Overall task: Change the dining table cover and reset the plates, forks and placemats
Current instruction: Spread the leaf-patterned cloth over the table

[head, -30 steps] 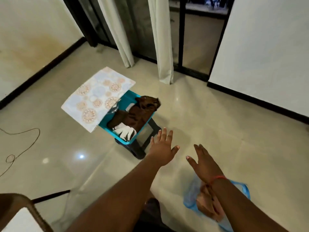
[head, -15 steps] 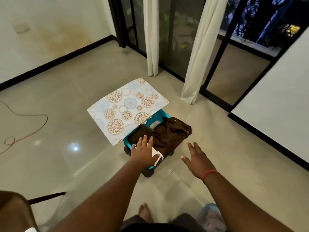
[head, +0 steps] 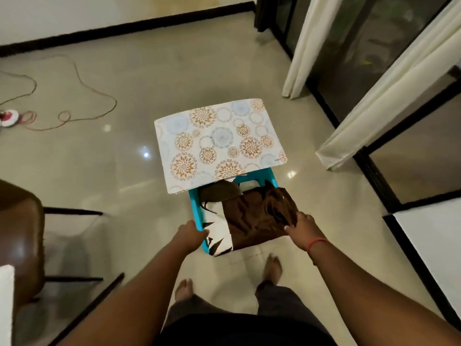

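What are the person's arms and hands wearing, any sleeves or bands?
Both forearms are bare, with no sleeves in view. The right hand has a thin red band round its wrist. The left hand has no band, ring or glove that shows.

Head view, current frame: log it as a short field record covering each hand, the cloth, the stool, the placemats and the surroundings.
left hand: grips the near left edge of the cloth
right hand: grips the cloth's right edge
cloth: brown, folded, with a white patterned part at its near left, lying on the stool
stool: teal plastic, standing on the tiled floor
placemats: floral, lying flat on the stool's far side and overhanging it
surroundings: chair at left, cord on the floor, curtains at right
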`<control>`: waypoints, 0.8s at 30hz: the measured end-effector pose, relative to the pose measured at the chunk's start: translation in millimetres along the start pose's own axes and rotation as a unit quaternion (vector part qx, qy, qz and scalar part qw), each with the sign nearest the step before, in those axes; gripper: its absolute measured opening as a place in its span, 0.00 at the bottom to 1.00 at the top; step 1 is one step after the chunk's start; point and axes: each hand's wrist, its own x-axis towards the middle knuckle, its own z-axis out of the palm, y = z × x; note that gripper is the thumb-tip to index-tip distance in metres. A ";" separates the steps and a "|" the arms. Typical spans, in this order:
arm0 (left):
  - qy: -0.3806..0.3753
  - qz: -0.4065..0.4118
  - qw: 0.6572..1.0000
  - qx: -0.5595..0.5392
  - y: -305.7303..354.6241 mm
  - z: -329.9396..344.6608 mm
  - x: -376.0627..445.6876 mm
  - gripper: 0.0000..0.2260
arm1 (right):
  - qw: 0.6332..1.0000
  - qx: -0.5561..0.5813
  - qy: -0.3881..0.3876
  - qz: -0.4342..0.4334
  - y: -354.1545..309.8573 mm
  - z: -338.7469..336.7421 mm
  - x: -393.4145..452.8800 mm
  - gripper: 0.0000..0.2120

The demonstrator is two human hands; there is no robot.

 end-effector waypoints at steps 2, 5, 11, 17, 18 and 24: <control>-0.015 -0.107 0.985 -0.134 7.0 24.0 -0.1 0.25 | 0.999 0.029 -0.014 0.014 13.5 -14.6 26.4 0.34; -0.032 -0.197 0.936 -0.290 17.8 64.8 -2.5 0.24 | 0.996 0.069 -0.045 0.045 28.4 -28.7 57.9 0.39; -0.007 -0.243 0.854 -0.459 33.7 104.5 -4.4 0.17 | 0.972 0.161 -0.140 0.101 34.7 -20.6 84.9 0.36; 0.101 -0.253 0.833 -0.482 34.5 111.7 5.6 0.06 | 0.962 0.202 -0.172 0.066 27.0 1.0 92.8 0.14; 0.120 -0.246 0.839 -0.470 35.2 112.6 5.6 0.05 | 0.960 0.202 -0.184 0.060 25.4 5.1 94.4 0.10; 0.188 -0.171 0.853 -0.455 59.1 99.9 -5.0 0.06 | 0.968 0.175 -0.178 0.003 3.9 1.2 86.3 0.10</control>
